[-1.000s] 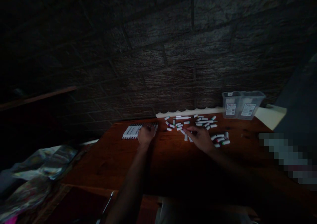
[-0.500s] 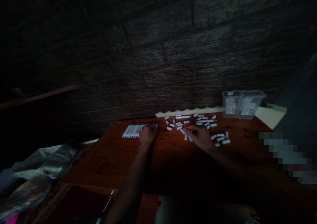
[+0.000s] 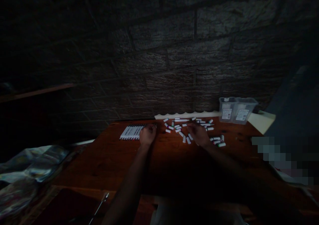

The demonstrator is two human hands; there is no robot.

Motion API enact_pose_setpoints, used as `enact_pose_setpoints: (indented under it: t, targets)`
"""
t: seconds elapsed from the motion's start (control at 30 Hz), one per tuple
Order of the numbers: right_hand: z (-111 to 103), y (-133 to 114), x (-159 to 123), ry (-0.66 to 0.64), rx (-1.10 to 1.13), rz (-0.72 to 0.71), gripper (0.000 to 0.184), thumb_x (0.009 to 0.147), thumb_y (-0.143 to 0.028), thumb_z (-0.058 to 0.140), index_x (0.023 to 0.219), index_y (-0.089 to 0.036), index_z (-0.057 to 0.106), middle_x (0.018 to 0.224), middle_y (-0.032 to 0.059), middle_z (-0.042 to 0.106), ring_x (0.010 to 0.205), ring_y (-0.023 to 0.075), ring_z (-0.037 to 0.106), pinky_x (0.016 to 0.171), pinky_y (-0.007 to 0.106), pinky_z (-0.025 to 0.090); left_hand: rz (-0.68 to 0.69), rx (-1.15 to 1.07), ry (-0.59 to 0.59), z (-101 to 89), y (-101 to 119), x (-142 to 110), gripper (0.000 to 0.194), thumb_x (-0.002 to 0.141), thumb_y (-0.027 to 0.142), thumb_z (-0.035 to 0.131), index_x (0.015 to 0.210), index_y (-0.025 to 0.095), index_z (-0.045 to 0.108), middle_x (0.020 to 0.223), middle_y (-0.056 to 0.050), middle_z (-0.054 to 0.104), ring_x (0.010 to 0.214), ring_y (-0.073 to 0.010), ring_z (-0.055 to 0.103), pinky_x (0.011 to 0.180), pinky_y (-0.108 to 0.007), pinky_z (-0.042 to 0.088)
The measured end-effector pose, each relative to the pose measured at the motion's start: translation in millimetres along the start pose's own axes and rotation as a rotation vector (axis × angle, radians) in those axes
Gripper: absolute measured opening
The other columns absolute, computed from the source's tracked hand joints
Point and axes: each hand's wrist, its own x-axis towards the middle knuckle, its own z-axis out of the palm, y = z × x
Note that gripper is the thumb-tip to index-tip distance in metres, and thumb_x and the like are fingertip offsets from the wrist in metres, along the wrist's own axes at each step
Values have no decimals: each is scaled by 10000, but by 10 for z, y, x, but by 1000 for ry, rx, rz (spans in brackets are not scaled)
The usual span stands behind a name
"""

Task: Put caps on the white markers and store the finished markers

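My left hand (image 3: 148,135) is closed at the right end of a row of white markers (image 3: 130,132) lying side by side. Its curled fingers hide part of the row and whatever they may hold. To its right, my right hand (image 3: 200,135) reaches into a scatter of short white marker caps with coloured ends. Thumb and fingers are pinched together at the right end of one marker cap (image 3: 184,125). Several loose caps (image 3: 184,139) lie just left of and below its fingers. A slim white marker (image 3: 180,120) without a cap rests behind them.
Two clear plastic containers (image 3: 226,110) with labels stand at the back right, beside a pale yellow sheet (image 3: 263,121). More caps (image 3: 221,145) lie right of my right hand. A white scalloped strip (image 3: 186,115) runs along the brick wall. Crumpled plastic bags (image 3: 37,162) are left of the wooden table (image 3: 104,162).
My right hand has moved slightly away from me, up to a cap farther back. My left hand has shifted slightly right along the marker row. The view has turned a little.
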Motion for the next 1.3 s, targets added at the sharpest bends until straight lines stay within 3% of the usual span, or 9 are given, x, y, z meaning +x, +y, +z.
enact_pose_setpoints:
  t: [0.2,0.4,0.5,0.63,0.8,0.9,1.07,1.17,1.3]
  targets:
    - [95,44,619,-184,-316,-11,294,899,-120,479,1117,-154,673,1156,137,678,1072,228,629,930,305,450,95,-116,72,27,-24,10,271,896,326,474,965,187,696,917,-62,734,836,-187,673,784,-257,457]
    - [155,79,941,-378,-447,-5,262,918,-319,571,1102,-136,612,1110,78,640,986,197,627,871,423,515,112,-173,51,21,-53,12,267,894,337,489,928,179,701,864,-62,735,770,-183,669,717,-257,454]
    - [96,42,980,-396,-443,-25,230,906,-295,590,1053,-125,638,1095,94,651,1002,206,624,897,420,501,116,-225,82,15,-51,12,259,888,332,497,923,175,699,881,-66,738,771,-181,670,719,-260,452]
    - [-59,-89,785,-302,-346,-49,217,924,-236,530,926,-123,716,990,139,714,1037,250,632,945,378,452,154,-336,65,39,40,-23,327,897,412,483,875,174,707,788,-49,725,704,-164,652,681,-249,443]
    - [-59,-296,94,-160,-99,6,276,933,-336,507,1098,-224,698,1002,31,745,878,166,689,761,237,515,248,-579,-133,158,262,-107,392,877,488,504,931,166,720,763,-26,715,707,-155,635,685,-237,447]
    - [36,-370,-210,-29,197,36,219,887,-357,577,988,-240,732,928,9,755,800,159,694,729,241,525,242,-704,-240,211,370,-152,394,859,487,522,865,152,729,846,-43,733,807,-176,647,765,-252,455]
    - [98,-420,-305,64,396,19,165,825,-365,656,899,-248,745,886,9,756,797,178,686,743,273,519,170,-846,-355,211,437,-190,397,822,478,560,899,130,733,736,-34,693,681,-152,595,665,-243,429]
    - [99,-477,-304,72,444,-2,165,819,-369,659,894,-248,743,880,5,756,801,180,687,748,276,516,109,-931,-371,229,422,-192,417,794,472,596,968,112,717,591,10,588,556,-115,495,557,-224,360]
    - [101,-536,-321,75,505,2,174,822,-378,648,892,-247,740,851,2,757,745,175,689,715,276,522,94,-1029,-357,263,428,-216,406,790,469,614,963,116,714,591,17,550,576,-106,476,574,-220,356]
